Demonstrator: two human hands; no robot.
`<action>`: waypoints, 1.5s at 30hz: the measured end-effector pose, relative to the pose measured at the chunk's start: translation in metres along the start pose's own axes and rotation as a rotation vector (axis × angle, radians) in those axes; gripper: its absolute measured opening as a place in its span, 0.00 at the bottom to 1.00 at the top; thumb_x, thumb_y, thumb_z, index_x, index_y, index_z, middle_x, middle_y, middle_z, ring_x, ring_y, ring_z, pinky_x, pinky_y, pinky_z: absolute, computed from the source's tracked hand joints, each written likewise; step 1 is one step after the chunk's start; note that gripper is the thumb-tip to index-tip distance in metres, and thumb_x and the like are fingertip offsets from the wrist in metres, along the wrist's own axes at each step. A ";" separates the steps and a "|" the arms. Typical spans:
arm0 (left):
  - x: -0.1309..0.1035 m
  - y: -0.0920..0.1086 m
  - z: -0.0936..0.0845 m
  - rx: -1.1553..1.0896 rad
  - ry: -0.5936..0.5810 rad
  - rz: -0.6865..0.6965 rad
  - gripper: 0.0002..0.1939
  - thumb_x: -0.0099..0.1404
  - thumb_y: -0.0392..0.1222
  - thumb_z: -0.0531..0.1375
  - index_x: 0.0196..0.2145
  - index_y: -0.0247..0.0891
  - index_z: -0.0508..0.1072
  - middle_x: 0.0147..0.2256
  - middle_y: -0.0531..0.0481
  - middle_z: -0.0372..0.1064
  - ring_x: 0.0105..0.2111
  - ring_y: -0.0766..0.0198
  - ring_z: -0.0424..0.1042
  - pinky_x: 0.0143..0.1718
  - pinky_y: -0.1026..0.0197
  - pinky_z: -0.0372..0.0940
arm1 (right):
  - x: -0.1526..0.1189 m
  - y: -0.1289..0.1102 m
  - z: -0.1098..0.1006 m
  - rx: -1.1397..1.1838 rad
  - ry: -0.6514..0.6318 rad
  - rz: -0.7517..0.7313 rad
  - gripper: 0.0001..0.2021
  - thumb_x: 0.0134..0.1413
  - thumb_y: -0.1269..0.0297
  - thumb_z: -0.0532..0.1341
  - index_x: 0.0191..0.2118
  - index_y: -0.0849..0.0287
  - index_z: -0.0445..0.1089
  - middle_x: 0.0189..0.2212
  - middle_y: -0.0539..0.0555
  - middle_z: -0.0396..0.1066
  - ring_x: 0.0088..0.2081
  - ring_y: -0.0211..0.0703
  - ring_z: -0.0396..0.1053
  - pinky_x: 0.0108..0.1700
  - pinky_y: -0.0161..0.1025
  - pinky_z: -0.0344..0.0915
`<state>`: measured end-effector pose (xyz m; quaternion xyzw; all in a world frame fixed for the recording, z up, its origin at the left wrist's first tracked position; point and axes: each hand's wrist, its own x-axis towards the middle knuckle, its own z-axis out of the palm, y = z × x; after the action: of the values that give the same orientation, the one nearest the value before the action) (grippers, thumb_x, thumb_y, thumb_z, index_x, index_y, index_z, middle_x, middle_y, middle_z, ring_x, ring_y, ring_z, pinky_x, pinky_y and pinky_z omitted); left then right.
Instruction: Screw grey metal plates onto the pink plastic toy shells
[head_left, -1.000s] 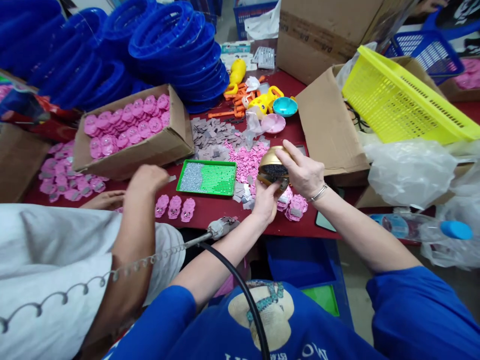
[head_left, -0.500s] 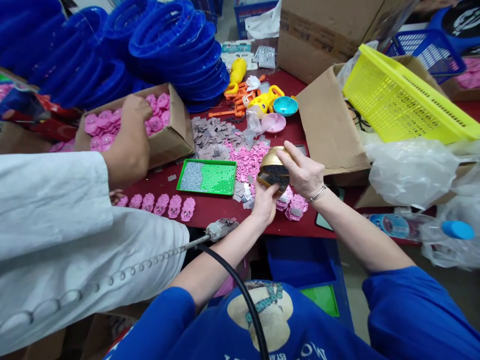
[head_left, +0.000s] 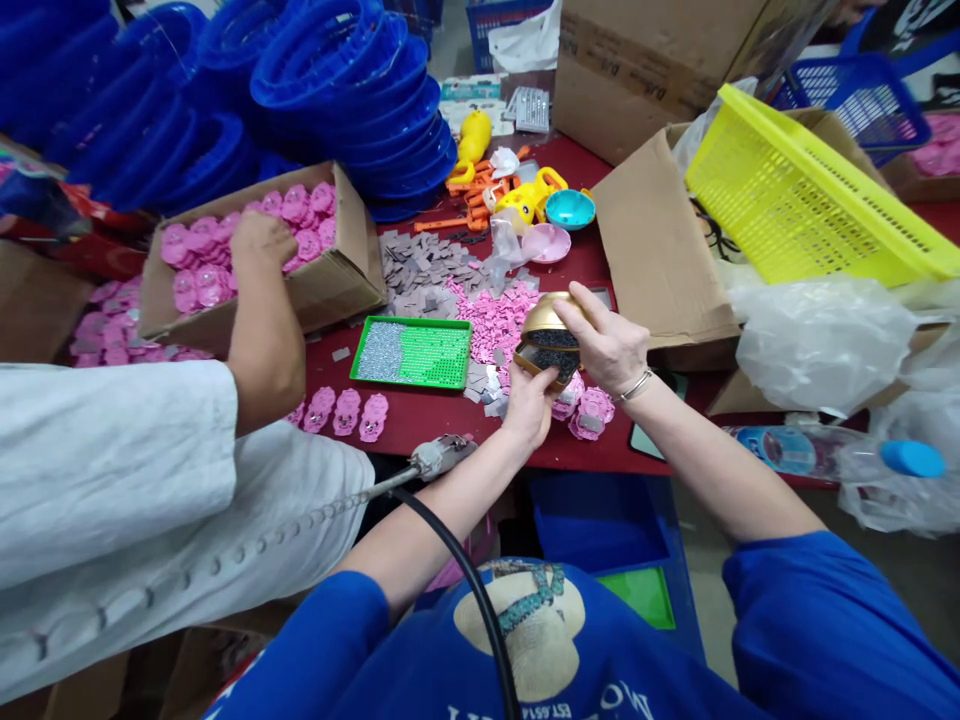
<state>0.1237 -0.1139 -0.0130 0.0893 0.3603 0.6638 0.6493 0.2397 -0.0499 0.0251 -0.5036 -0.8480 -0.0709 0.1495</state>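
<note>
Both my hands are at a gold container (head_left: 550, 318) whose rounded upper part is tilted over its lower part, with many tiny dark pieces (head_left: 553, 358) inside. My left hand (head_left: 531, 405) grips the lower part from below, thumb at the opening. My right hand (head_left: 609, 345), with a bangle at the wrist, is closed on the rounded upper part. Just beneath and to the right lie pink character-shaped pieces (head_left: 592, 413). To the left is a green tray (head_left: 439, 355), partly filled with tiny silvery pieces. Small pink parts (head_left: 499, 315) are heaped behind my hands.
A co-worker's hand (head_left: 259, 240) reaches into a cardboard box (head_left: 337, 275) of pink pieces. Behind are stacked blue rings (head_left: 360, 110) and grey squares (head_left: 424, 265). A yellow basket (head_left: 810, 190) and a bottle (head_left: 787, 450) are on the right; an electric screwdriver (head_left: 442, 455) hangs in front.
The co-worker's arm has moved down and toward me, now covering part of the row of pink pieces. My hands and the gold container stay almost in place.
</note>
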 end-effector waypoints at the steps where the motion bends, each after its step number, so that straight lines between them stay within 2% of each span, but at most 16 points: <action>1: 0.000 0.000 0.000 0.001 0.001 -0.002 0.24 0.52 0.29 0.66 0.44 0.44 0.65 0.49 0.51 0.70 0.49 0.57 0.71 0.51 0.51 0.68 | 0.000 -0.001 -0.001 -0.010 0.000 0.001 0.25 0.67 0.67 0.46 0.65 0.44 0.64 0.68 0.53 0.55 0.43 0.45 0.75 0.43 0.43 0.72; 7: 0.000 0.001 0.002 -0.003 -0.014 0.001 0.25 0.51 0.29 0.66 0.45 0.44 0.65 0.49 0.51 0.70 0.50 0.57 0.72 0.52 0.52 0.68 | -0.001 -0.002 -0.003 -0.069 0.024 -0.012 0.26 0.67 0.68 0.46 0.65 0.45 0.65 0.67 0.52 0.56 0.42 0.43 0.76 0.42 0.40 0.73; 15: -0.001 0.002 0.004 0.003 -0.008 0.006 0.26 0.49 0.30 0.68 0.43 0.44 0.65 0.48 0.52 0.70 0.46 0.60 0.71 0.48 0.56 0.68 | -0.001 -0.009 -0.017 0.042 0.039 -0.007 0.25 0.68 0.67 0.46 0.64 0.46 0.65 0.67 0.53 0.57 0.45 0.45 0.76 0.47 0.42 0.73; 20: -0.002 0.002 0.003 0.004 0.007 -0.002 0.26 0.49 0.29 0.67 0.44 0.45 0.65 0.52 0.51 0.70 0.51 0.56 0.70 0.52 0.52 0.68 | 0.004 -0.007 -0.013 0.036 0.013 0.024 0.25 0.68 0.68 0.45 0.65 0.46 0.65 0.66 0.55 0.58 0.45 0.45 0.76 0.44 0.42 0.74; 24: -0.001 0.000 0.000 0.003 0.006 -0.004 0.26 0.49 0.29 0.68 0.43 0.44 0.65 0.50 0.51 0.70 0.49 0.58 0.71 0.51 0.52 0.67 | 0.001 -0.006 -0.014 -0.028 0.049 -0.019 0.25 0.69 0.68 0.45 0.64 0.47 0.66 0.65 0.54 0.60 0.44 0.43 0.76 0.43 0.40 0.74; 27: 0.000 -0.001 0.000 0.008 -0.002 0.003 0.25 0.49 0.31 0.69 0.42 0.43 0.63 0.47 0.51 0.69 0.44 0.61 0.71 0.46 0.56 0.67 | -0.001 -0.005 -0.011 -0.088 0.135 -0.076 0.24 0.67 0.69 0.47 0.63 0.48 0.68 0.64 0.53 0.63 0.41 0.40 0.77 0.41 0.36 0.74; 32: -0.001 -0.002 0.001 0.004 0.004 0.011 0.27 0.48 0.30 0.68 0.43 0.43 0.63 0.49 0.51 0.69 0.44 0.60 0.70 0.44 0.57 0.67 | 0.003 0.000 0.002 -0.174 0.401 -0.177 0.21 0.65 0.71 0.52 0.58 0.51 0.73 0.58 0.52 0.70 0.33 0.35 0.76 0.31 0.30 0.69; 38: 0.000 -0.002 0.000 -0.004 0.012 -0.004 0.25 0.50 0.28 0.66 0.43 0.43 0.64 0.48 0.50 0.70 0.44 0.61 0.71 0.45 0.57 0.67 | 0.004 0.002 0.001 -0.167 0.490 -0.210 0.21 0.64 0.73 0.52 0.57 0.52 0.73 0.57 0.51 0.71 0.34 0.36 0.77 0.30 0.31 0.70; 40: 0.000 -0.002 0.000 -0.010 0.011 -0.007 0.26 0.50 0.28 0.66 0.45 0.44 0.65 0.48 0.51 0.70 0.44 0.61 0.71 0.46 0.57 0.67 | 0.003 0.002 -0.001 -0.143 0.478 -0.209 0.21 0.65 0.73 0.52 0.57 0.52 0.73 0.58 0.52 0.70 0.35 0.37 0.77 0.32 0.31 0.71; 45: 0.001 -0.001 -0.001 -0.016 0.001 -0.006 0.28 0.51 0.28 0.66 0.48 0.45 0.67 0.51 0.51 0.70 0.46 0.60 0.72 0.48 0.56 0.67 | 0.004 0.001 0.001 -0.042 0.356 -0.170 0.22 0.65 0.72 0.52 0.59 0.47 0.71 0.59 0.52 0.69 0.36 0.38 0.77 0.34 0.33 0.73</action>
<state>0.1243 -0.1136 -0.0147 0.0826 0.3557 0.6649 0.6516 0.2391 -0.0458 0.0249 -0.4126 -0.8460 -0.1889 0.2798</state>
